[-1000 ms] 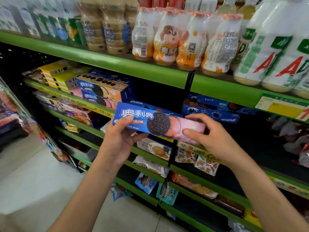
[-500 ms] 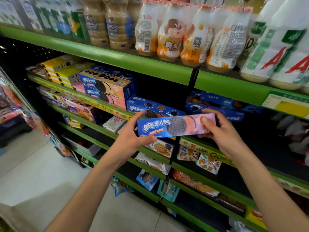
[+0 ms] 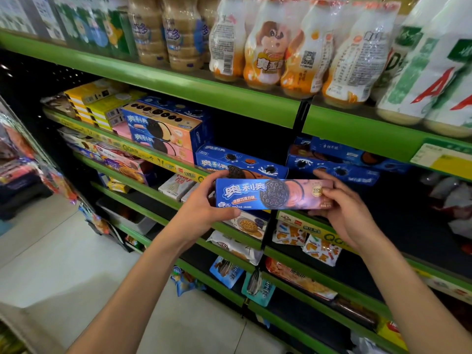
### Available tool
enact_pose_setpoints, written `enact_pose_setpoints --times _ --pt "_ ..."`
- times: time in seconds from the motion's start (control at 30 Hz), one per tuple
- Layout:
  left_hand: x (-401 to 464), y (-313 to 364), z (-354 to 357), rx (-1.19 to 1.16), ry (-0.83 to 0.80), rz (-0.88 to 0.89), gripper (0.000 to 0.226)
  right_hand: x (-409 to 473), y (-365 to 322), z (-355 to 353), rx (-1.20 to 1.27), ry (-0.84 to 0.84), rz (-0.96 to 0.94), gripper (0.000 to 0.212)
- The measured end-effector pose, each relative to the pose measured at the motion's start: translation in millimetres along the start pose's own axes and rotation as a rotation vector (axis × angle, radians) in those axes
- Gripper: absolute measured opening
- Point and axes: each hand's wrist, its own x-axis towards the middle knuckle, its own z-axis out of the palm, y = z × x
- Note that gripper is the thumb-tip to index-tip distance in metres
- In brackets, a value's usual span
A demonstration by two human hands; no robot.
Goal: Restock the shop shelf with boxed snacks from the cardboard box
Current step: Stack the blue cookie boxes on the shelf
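A long blue and pink cookie box (image 3: 273, 194) is held level in front of the second green shelf (image 3: 178, 169). My left hand (image 3: 201, 213) grips its left end, thumb underneath. My right hand (image 3: 344, 208) grips its right end. Just behind the box lies a blue cookie box (image 3: 245, 162) flat on that shelf, and further blue boxes (image 3: 342, 159) lie to the right of the black upright. A stack of blue and peach cookie boxes (image 3: 163, 131) stands to the left. The cardboard box is out of view.
Drink bottles (image 3: 275, 47) in shrink wrap fill the top green shelf (image 3: 204, 90). Yellow boxes (image 3: 94, 103) sit at the far left of the second shelf. Lower shelves hold snack packets (image 3: 288, 233). Pale floor (image 3: 51, 251) lies at the lower left.
Both hands have carried the box forward and slightly right, closer to the second shelf, and levelled it in front of the flat blue box.
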Motion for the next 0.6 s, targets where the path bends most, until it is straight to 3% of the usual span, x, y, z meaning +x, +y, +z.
enact_pose_setpoints --times 0.4,0.6 --pt "-2.1 0.1 -1.0 -0.053 0.020 0.012 0.078 1.0 2.2 -6.0 0.127 -0.033 0.009 0.051" --pt "-4.3 0.1 -3.0 -0.233 0.073 -0.011 0.058 -4.0 2.2 -4.8 0.072 -0.065 -0.004 0.046"
